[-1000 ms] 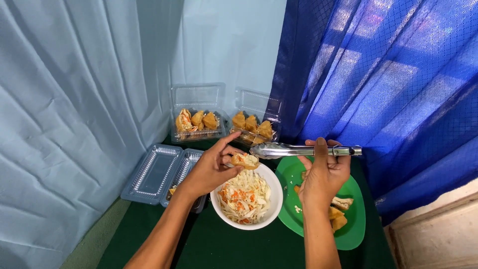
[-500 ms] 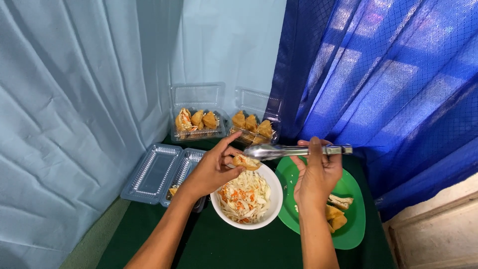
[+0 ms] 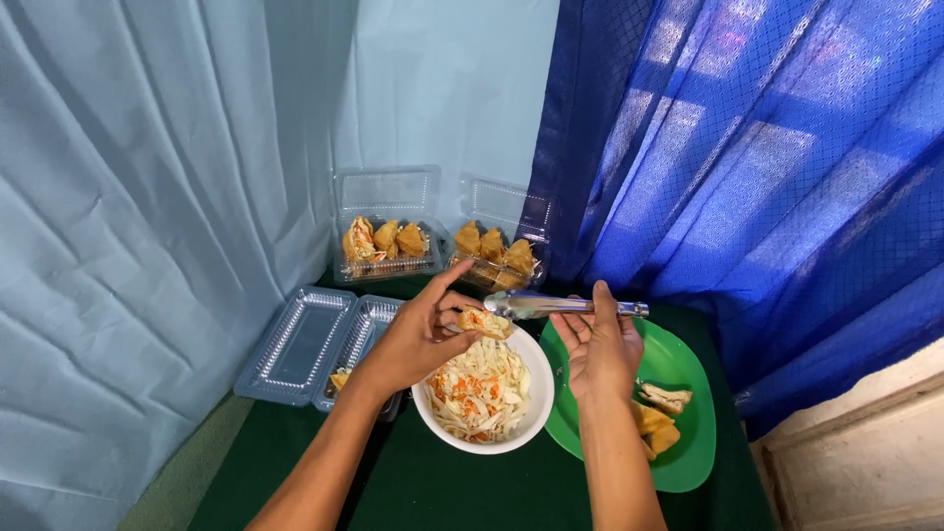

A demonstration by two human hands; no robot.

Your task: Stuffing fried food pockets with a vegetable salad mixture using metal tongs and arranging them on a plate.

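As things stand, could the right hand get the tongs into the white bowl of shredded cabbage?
Probably yes: the right hand holds the tongs just above the white bowl, whose cabbage lies uncovered; only the left hand crowds its far rim.

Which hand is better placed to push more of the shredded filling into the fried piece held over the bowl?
Right, probably. The right hand holds the metal tongs, whose tips point at the fried piece. The left hand is occupied pinching that piece above the white bowl of filling.

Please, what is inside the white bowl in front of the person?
The white bowl holds shredded cabbage and carrot. Above its far rim, the left hand holds a filled fried piece. The bottom of the bowl is covered by the vegetables.
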